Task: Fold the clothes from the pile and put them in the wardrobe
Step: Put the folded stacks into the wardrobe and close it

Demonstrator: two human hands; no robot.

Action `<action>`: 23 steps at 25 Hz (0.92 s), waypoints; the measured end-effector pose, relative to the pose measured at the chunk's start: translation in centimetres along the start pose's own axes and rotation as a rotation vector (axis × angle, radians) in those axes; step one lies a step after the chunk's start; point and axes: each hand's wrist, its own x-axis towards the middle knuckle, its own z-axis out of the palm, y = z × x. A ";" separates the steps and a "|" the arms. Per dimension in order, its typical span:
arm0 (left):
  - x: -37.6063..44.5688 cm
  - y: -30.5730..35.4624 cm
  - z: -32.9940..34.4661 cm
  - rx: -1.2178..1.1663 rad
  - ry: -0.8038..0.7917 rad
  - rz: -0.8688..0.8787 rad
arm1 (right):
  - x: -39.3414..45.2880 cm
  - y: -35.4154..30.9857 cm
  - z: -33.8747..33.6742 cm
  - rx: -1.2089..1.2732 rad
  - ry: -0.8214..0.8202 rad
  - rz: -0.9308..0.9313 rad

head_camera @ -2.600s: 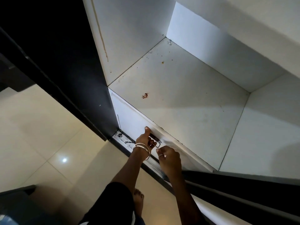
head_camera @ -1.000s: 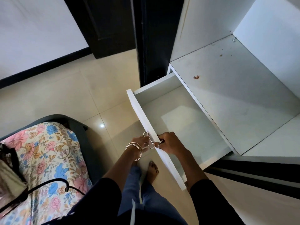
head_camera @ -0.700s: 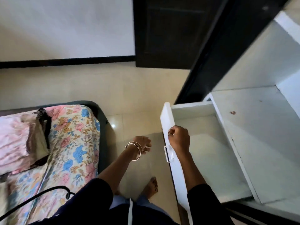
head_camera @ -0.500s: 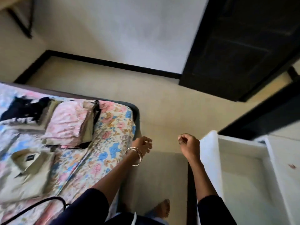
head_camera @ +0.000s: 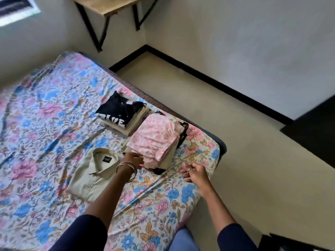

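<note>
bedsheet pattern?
The bedsheet is floral: pink and blue flowers with tan leaves on white. It shows best in the head view.

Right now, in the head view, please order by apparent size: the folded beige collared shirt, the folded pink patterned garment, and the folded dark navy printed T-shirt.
1. Folded beige collared shirt, largest, though it lies nearest the camera.
2. Folded pink patterned garment and folded dark navy printed T-shirt: they look alike in size, and the T-shirt lies farther away, so I do not rank them.

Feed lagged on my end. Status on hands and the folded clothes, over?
Left hand at the pink stack's near edge, grip unclear. Right hand loosely curled, holding nothing. Beige shirt and dark-topped stack untouched on bed. Nothing in the way.
</note>
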 end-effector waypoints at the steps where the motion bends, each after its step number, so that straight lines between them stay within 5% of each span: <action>1: 1.6 0.0 -0.6 -0.059 0.018 -0.091 | 2.4 -0.7 1.1 -0.002 -0.023 0.038; 6: 9.2 -1.3 0.6 -0.465 0.134 -0.472 | 15.4 -4.9 3.8 0.100 0.036 0.175; 8: 13.0 -1.3 1.3 -0.124 0.340 -0.336 | 20.0 -5.7 5.0 0.028 -0.070 0.254; 10: 16.0 0.1 1.3 0.233 0.385 -0.128 | 21.9 -4.6 6.2 -0.029 -0.159 0.318; 13: 21.4 1.8 0.2 0.585 0.439 0.087 | 23.2 -1.7 8.3 0.068 -0.057 0.316; 15: 24.2 2.2 0.0 0.706 0.251 0.207 | 23.7 -0.9 9.6 0.138 0.095 0.278; 18: 26.7 2.8 0.5 0.721 -0.156 0.169 | 24.3 -0.3 10.6 0.246 0.182 0.314; 23: 30.6 1.2 1.0 0.435 -0.273 0.018 | 24.8 0.3 10.2 0.309 0.137 0.367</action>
